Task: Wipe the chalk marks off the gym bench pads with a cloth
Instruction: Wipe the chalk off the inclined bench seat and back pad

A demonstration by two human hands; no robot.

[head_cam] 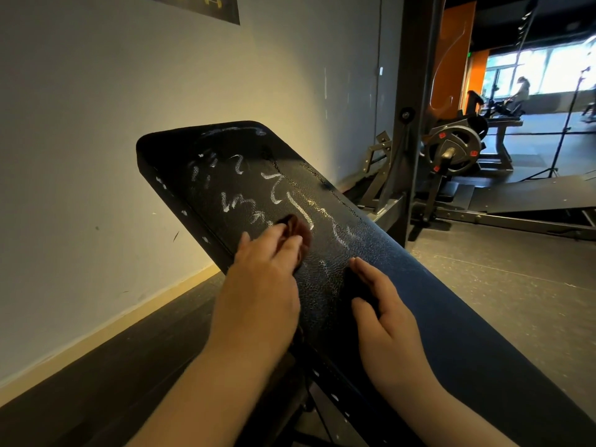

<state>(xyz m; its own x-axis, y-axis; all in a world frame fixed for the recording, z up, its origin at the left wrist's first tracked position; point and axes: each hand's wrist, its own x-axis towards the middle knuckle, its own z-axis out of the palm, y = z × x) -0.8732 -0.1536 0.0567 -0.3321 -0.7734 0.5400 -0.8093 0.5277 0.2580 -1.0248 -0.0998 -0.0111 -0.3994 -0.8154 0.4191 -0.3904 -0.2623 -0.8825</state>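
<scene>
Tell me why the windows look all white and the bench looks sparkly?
Head view: daylight overexposes the far windows; glare glints off the bench pad by the chalk marks; the cloth in the left hand is dark and smeary; the wall glows yellow.

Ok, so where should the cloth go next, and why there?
Probably a short push up the bench pad. The left hand holds the cloth against it just below the white chalk marks, which run on toward the top edge. The right hand rests flat lower down and seems to steady the pad.

Left hand (258,272) curled, right hand (383,304) flat.
</scene>
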